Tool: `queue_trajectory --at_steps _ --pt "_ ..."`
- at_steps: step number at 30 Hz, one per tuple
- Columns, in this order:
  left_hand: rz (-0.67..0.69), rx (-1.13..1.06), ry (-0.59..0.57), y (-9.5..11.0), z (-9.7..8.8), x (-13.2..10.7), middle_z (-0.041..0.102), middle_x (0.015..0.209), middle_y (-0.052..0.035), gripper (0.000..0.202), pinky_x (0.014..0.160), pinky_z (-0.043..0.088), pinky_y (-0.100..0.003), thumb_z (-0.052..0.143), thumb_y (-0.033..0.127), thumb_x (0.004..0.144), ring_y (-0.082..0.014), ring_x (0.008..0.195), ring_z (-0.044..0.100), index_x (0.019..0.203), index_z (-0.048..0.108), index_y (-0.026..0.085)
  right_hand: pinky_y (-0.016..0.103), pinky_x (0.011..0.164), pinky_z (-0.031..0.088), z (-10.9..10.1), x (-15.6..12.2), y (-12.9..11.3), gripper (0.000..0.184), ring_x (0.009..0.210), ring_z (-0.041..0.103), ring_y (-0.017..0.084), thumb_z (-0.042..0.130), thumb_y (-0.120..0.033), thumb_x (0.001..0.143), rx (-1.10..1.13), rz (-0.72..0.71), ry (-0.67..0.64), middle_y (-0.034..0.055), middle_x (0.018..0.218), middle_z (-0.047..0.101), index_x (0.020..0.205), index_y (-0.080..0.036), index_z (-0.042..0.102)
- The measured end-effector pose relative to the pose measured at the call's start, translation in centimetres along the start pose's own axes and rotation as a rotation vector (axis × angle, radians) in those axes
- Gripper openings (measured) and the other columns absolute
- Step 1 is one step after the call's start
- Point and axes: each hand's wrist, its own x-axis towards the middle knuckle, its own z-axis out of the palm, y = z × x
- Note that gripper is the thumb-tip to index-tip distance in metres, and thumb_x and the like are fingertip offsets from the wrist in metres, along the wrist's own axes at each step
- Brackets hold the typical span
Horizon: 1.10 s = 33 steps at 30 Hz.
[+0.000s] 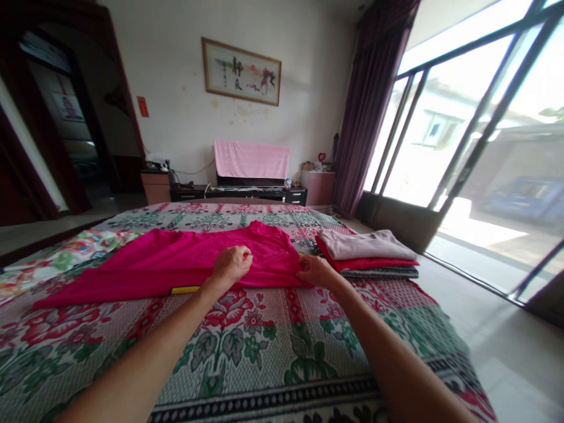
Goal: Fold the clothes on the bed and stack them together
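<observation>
A bright pink garment (167,258) lies spread across a bed covered by a floral mat (264,352). My left hand (232,263) is closed, pinching the pink fabric near its right part. My right hand (314,271) is closed too, gripping the garment's right edge. A small yellow tag or strip (185,289) shows at the garment's near edge, just left of my left wrist.
A stack of folded clothes (368,254), beige on top of red and a dark patterned piece, sits right of my right hand. A colourful cloth (74,249) lies at the bed's left. A TV stand with a pink towel (251,160) stands by the far wall. Big windows (484,147) fill the right side.
</observation>
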Motion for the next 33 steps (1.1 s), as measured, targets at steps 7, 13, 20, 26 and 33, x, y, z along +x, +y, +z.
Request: queue_trajectory --at_steps 7,13,20,26,33 --pt "-0.059 0.106 -0.124 -0.1 1.9 1.6 0.074 0.093 -0.0072 0.024 0.078 0.048 -0.027 0.054 0.028 0.081 -0.0197 0.091 0.067 0.095 0.072 0.023 0.023 0.057 0.040 -0.2 0.0 0.0 0.038 0.063 0.056 0.015 0.067 -0.030 0.065 0.013 0.003 -0.007 0.0020 0.069 0.065 0.100 -0.017 0.072" --pt "-0.011 0.042 0.002 -0.7 2.5 1.3 0.071 0.105 -0.0061 0.035 0.082 0.048 -0.028 0.046 0.026 0.087 -0.0184 0.094 0.065 0.116 0.064 0.024 0.021 0.055 0.040 -0.4 -0.1 -0.1 0.039 0.063 0.058 0.014 0.067 -0.029 0.065 0.023 -0.001 -0.030 0.0026 0.070 0.066 0.101 -0.015 0.072" --pt "0.081 0.169 -0.022 1.6 1.7 1.5 0.066 0.102 -0.0122 0.030 0.085 0.047 -0.034 0.049 0.023 0.084 -0.0245 0.097 0.061 0.107 0.068 0.020 0.021 0.054 0.038 -0.2 0.3 0.4 0.031 0.060 0.054 0.013 0.068 -0.030 0.064 0.054 -0.019 -0.061 0.0000 0.065 0.062 0.092 -0.019 0.073" --pt "0.193 0.079 -0.058 4.1 3.6 4.1 0.068 0.099 -0.0099 0.028 0.094 0.042 -0.034 0.047 0.028 0.086 -0.0218 0.099 0.059 0.092 0.073 0.020 0.021 0.055 0.038 -0.7 -0.1 -0.2 0.030 0.062 0.054 0.013 0.068 -0.029 0.064 0.028 0.007 -0.073 0.0000 0.066 0.063 0.092 -0.019 0.074" --pt "0.207 -0.001 -0.207 3.8 5.5 4.9 0.071 0.095 -0.0064 0.017 0.083 0.046 -0.029 0.057 0.025 0.075 -0.0196 0.092 0.063 0.082 0.072 0.021 0.020 0.055 0.038 -0.9 -0.1 -0.2 0.028 0.063 0.055 0.012 0.068 -0.030 0.065 0.023 -0.017 -0.075 -0.0003 0.069 0.065 0.089 -0.020 0.074"
